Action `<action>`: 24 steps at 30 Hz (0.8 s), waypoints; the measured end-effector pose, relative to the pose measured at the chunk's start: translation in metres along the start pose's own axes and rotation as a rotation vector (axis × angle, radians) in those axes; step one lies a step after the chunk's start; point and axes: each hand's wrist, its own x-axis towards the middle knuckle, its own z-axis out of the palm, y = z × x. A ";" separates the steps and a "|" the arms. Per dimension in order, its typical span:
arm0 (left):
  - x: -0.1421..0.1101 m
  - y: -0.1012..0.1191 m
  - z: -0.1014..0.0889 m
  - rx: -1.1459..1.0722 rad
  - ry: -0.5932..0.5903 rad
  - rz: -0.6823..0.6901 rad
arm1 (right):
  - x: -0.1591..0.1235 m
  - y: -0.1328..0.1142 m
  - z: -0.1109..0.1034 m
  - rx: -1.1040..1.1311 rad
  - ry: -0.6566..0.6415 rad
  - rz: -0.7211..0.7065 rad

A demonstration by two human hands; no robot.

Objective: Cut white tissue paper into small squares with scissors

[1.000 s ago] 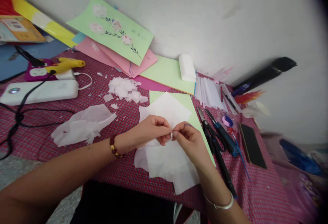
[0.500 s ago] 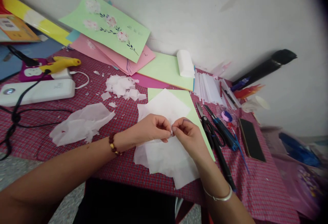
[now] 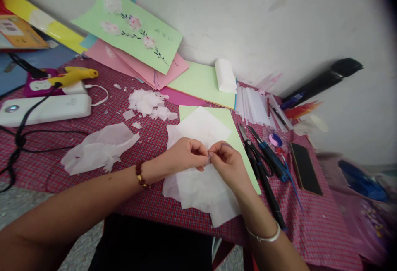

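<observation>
My left hand [image 3: 189, 155] and my right hand [image 3: 228, 161] meet fingertip to fingertip over the white tissue sheets [image 3: 204, 196]. Both are closed in a pinch on a tiny piece of tissue paper [image 3: 209, 159], mostly hidden by the fingers. The sheets lie over a light green paper [image 3: 237, 138]. Left of them are a heap of torn tissue bits [image 3: 145, 102] and a crumpled tissue sheet [image 3: 99, 149]. A green card with pale flowers [image 3: 135, 31] leans at the back.
Scissors [image 3: 256, 155], a blue-black cutter [image 3: 269, 155] and a phone [image 3: 305, 167] lie on the right. A yellow glue gun [image 3: 76, 76], a white power bank [image 3: 46, 107] and black cables [image 3: 20, 140] occupy the left. A white tissue roll [image 3: 225, 75] rests near the wall.
The fingertips have shifted slightly, and less of the tiny white piece shows between them. The view has moved a little; the things on the table stay put.
</observation>
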 end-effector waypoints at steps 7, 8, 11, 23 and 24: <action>-0.001 0.000 0.004 0.058 0.080 0.046 | 0.002 -0.004 -0.004 0.047 -0.010 0.029; -0.001 0.000 0.004 0.049 0.087 0.049 | 0.002 -0.005 -0.006 0.064 -0.017 0.029; 0.000 -0.001 0.003 0.019 0.092 0.060 | 0.000 -0.008 -0.011 0.061 -0.074 0.021; -0.006 0.005 0.010 0.251 0.165 0.153 | -0.002 -0.007 -0.008 0.008 -0.169 0.033; -0.006 0.005 0.010 0.240 0.160 0.151 | -0.001 -0.006 -0.008 0.034 -0.178 0.040</action>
